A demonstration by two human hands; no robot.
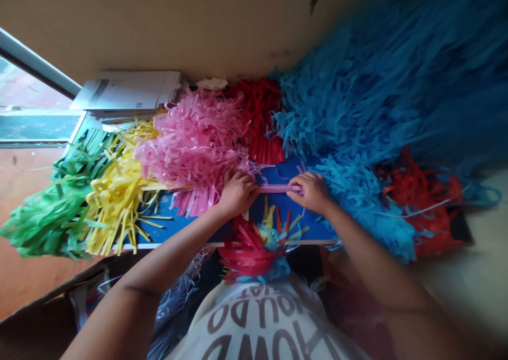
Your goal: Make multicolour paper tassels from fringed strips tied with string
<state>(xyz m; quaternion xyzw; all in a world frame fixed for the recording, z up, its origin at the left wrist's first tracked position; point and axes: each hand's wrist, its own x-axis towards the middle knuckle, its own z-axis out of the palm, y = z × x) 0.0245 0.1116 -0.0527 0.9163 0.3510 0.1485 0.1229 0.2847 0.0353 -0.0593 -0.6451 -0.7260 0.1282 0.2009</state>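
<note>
A pale pink strip bundle (273,189) is stretched level between my hands over the blue tabletop (280,172). My left hand (238,191) is closed on its left end, beside a big heap of pink strips (198,137). Its right end is gripped by my right hand (309,191), and loose ends poke out around those fingers. Just below, at the table's front edge, lies a bunch of red strips (250,249) with yellow and light blue ones mixed in.
Green strips (51,217) and yellow strips (119,185) cover the left side. Red strips (264,122) lie behind. A tall blue heap (377,84) fills the right, with red strips (424,201) beside it. A stack of papers (130,90) stands against the wall (190,26).
</note>
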